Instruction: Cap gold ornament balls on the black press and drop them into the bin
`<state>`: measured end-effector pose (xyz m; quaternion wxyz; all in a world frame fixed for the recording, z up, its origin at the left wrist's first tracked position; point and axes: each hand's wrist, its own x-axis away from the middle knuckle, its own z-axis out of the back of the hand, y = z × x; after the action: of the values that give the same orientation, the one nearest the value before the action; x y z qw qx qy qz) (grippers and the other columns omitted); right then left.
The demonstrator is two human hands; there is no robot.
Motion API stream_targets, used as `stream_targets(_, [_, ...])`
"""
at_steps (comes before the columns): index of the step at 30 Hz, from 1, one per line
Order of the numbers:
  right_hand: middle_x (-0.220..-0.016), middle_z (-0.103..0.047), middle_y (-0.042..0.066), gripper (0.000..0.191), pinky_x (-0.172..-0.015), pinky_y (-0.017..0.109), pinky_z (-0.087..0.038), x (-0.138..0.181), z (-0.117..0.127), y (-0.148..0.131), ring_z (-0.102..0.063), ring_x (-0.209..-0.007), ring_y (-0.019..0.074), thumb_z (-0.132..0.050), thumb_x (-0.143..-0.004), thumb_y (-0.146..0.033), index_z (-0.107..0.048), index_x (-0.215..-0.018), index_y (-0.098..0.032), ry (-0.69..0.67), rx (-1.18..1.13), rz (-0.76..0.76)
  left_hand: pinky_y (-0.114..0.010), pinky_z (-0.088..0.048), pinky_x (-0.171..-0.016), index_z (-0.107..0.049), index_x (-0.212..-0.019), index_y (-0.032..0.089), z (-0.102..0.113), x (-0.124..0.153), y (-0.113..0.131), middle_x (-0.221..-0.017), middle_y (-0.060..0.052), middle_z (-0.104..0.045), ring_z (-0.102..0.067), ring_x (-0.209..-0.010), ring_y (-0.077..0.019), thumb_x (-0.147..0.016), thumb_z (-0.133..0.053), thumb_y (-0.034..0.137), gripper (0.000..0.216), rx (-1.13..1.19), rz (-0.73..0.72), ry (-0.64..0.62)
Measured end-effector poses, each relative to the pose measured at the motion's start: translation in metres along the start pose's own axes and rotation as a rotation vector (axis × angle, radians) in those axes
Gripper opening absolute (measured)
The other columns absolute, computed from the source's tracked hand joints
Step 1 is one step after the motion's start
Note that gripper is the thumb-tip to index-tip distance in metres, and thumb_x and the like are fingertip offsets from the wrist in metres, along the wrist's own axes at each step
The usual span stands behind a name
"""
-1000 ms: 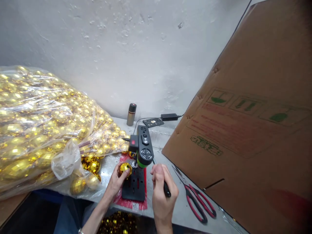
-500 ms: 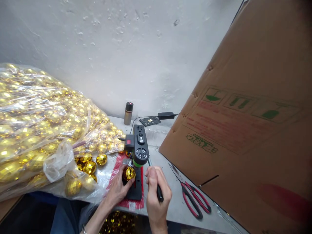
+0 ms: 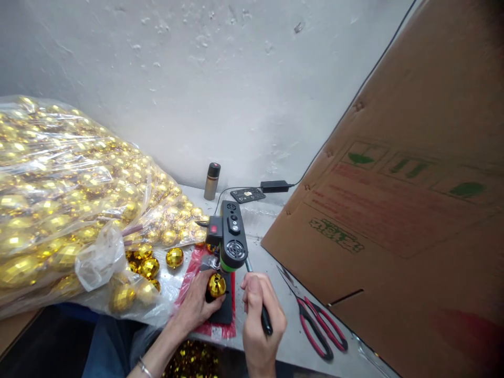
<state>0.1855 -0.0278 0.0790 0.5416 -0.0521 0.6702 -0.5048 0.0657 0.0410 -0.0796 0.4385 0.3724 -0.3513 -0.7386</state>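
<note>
My left hand (image 3: 197,302) is closed round a gold faceted bauble (image 3: 217,285), with the thumb on its near side. The bauble is just in front of the head of a small black bench drill press (image 3: 234,231), over its dark base plate (image 3: 221,314). Under the base lies a red plastic sheet (image 3: 232,329). To the right of the press, my right hand (image 3: 263,310) grips a lever handle (image 3: 266,321) with a black end; its metal rod runs up to the machine. The drill's tip is hidden from view.
A big clear plastic bag (image 3: 98,178) of gold baubles fills the left, with loose baubles (image 3: 174,257) beside it. Red-handled scissors (image 3: 318,323) lie at right before a cardboard box (image 3: 374,220). Behind stand a bottle (image 3: 212,181), a phone (image 3: 247,195) and a power adapter (image 3: 274,186).
The whole view has shifted slightly, so things sit a little farther right. My left hand has brought the bauble slightly nearer to me, away from the drill head. The right hand still grips the lever.
</note>
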Motion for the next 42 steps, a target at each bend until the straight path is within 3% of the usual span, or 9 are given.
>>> stream_targets(9, [-0.073, -0.056, -0.002, 0.028, -0.054, 0.023, -0.040, 0.023, 0.001, 0.031, -0.052, -0.058, 0.0106, -0.043, -0.102, -0.012, -0.053, -0.079, -0.022, -0.037, 0.028, 0.158, -0.048, -0.049, -0.097, -0.064, -0.126, 0.022, 0.000, -0.006, 0.003, -0.115, -0.010, -0.071, -0.063, -0.108, -0.0318, -0.077, -0.073, 0.030, 0.050, -0.130, 0.027, -0.060])
stream_targets(16, [-0.072, -0.058, -0.002, 0.028, -0.059, 0.027, -0.042, 0.043, -0.009, 0.061, -0.055, -0.062, 0.0128, -0.043, -0.103, -0.016, -0.054, -0.079, -0.023, 0.078, 0.016, 0.217, -0.047, -0.047, -0.095, -0.063, -0.121, 0.022, 0.004, -0.007, 0.013, -0.110, -0.010, -0.070, -0.061, -0.104, -0.0317, -0.082, -0.071, 0.034, 0.042, -0.133, 0.051, -0.099])
stream_targets(22, [-0.071, -0.058, -0.002, 0.030, -0.064, 0.030, -0.045, 0.045, -0.014, 0.062, -0.056, -0.062, 0.0141, -0.042, -0.105, -0.020, -0.054, -0.077, -0.024, 0.129, 0.051, 0.207, -0.046, -0.048, -0.093, -0.064, -0.118, 0.022, 0.002, -0.007, 0.010, -0.107, -0.009, -0.069, -0.061, -0.102, -0.0309, -0.080, -0.073, 0.034, 0.041, -0.151, 0.061, -0.089])
stream_targets(31, [-0.072, -0.057, -0.002, 0.030, -0.059, 0.029, -0.040, 0.053, -0.015, 0.066, -0.054, -0.062, 0.0139, -0.044, -0.104, -0.021, -0.054, -0.076, -0.024, 0.140, 0.047, 0.147, -0.045, -0.048, -0.093, -0.065, -0.118, 0.023, -0.003, -0.006, 0.003, -0.108, -0.008, -0.069, -0.061, -0.102, -0.0306, -0.076, -0.071, 0.029, 0.042, -0.154, 0.050, -0.062])
stream_targets(42, [-0.068, -0.055, -0.002, 0.032, -0.064, 0.031, -0.045, 0.049, -0.017, 0.068, -0.053, -0.060, 0.0141, -0.041, -0.103, -0.018, -0.052, -0.074, -0.023, 0.158, 0.048, 0.208, -0.045, -0.049, -0.091, -0.065, -0.119, 0.022, -0.006, -0.006, 0.000, -0.108, -0.009, -0.070, -0.063, -0.101, -0.0311, -0.073, -0.073, 0.026, 0.047, -0.169, 0.019, -0.031])
